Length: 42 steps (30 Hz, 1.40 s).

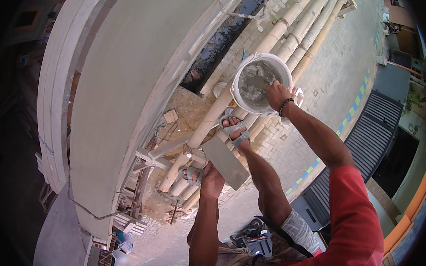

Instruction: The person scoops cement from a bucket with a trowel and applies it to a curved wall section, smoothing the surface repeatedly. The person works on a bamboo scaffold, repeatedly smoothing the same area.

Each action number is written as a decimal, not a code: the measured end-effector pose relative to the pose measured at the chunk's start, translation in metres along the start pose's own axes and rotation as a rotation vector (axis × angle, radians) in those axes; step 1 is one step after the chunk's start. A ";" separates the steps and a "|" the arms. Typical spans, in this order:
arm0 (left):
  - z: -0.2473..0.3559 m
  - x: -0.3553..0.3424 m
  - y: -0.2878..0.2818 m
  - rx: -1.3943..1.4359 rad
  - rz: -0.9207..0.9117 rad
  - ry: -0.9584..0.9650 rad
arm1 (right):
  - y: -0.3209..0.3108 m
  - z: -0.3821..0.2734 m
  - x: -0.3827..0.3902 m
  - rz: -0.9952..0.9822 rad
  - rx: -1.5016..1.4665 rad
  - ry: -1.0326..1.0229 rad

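Note:
My left hand [211, 180] grips a flat grey rectangular float [226, 163] low in the middle. My right hand [278, 96] is closed inside the rim of a white bucket [239, 76] of wet grey mortar [256, 80]; what its fingers hold, if anything, I cannot make out. The bucket rests on long bamboo poles [289, 20]. My sandalled feet are on the poles too, one [234, 129] just below the bucket, the other [188, 175] beside my left hand.
A long smooth grey plastered ledge [114, 80] curves along the left. Beside it run a dark water-filled channel [202, 56] and wooden framing [151, 155]. A paved lane [349, 68] lies to the right, with a slatted dark metal gate [372, 129] along it.

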<state>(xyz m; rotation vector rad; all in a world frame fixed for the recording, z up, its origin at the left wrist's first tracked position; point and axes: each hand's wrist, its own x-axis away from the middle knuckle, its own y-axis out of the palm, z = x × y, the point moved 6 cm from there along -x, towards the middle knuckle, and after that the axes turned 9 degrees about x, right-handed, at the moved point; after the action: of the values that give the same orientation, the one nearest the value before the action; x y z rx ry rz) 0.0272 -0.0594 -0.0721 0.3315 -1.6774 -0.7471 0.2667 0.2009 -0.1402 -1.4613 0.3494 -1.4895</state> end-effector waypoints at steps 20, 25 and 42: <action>0.001 -0.024 0.013 -0.001 0.007 0.032 | -0.007 0.004 -0.004 -0.275 -0.187 -0.169; 0.010 -0.040 0.052 -0.103 -0.049 0.016 | 0.009 0.044 0.019 -0.329 -0.484 -0.152; -0.001 -0.058 0.127 -0.178 -0.003 -0.118 | -0.079 0.011 0.192 0.384 -1.197 -0.181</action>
<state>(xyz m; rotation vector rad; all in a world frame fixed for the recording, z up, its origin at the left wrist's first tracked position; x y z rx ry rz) 0.0652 0.0696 -0.0359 0.1674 -1.7060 -0.9267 0.2821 0.0945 0.0375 -2.2167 1.4840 -0.7749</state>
